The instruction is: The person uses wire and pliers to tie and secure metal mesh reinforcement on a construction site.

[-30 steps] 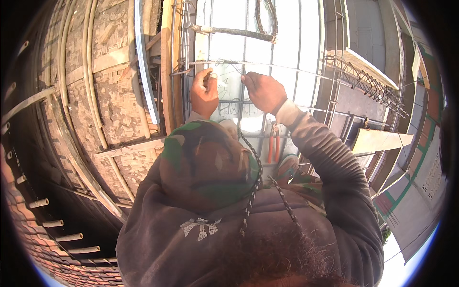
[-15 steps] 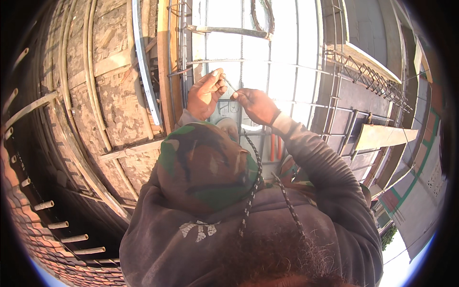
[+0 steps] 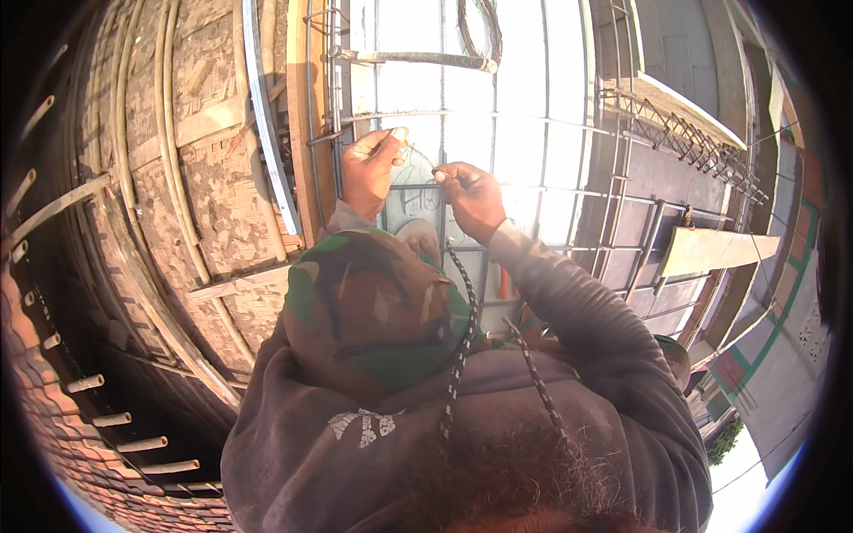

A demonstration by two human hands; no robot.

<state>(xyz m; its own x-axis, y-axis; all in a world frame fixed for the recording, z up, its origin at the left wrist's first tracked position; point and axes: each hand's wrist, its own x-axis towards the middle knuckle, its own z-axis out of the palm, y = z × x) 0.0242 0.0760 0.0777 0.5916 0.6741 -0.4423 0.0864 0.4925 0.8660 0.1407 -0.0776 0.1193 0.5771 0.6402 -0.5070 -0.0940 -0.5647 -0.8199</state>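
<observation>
My left hand is raised over the steel bar grid, its thumb and fingers pinched on a thin tie wire. To its right, my right hand pinches the dark end of the same wire. Between the two hands the wire bows slightly, and its full course is faint against the glare. Below the hands runs the grid of reinforcing bars, laid over a bright, pale surface. My camouflage-covered knee is bent beneath my left hand.
A dark rod lies across the bars ahead, beside a wire coil. A red-orange handle shows under my right forearm. Timber and woven bamboo panels border the left; a bar cage and boards lie right.
My hands have drawn slightly apart, and the wire between them now bows instead of running straight. The view has shifted a little.
</observation>
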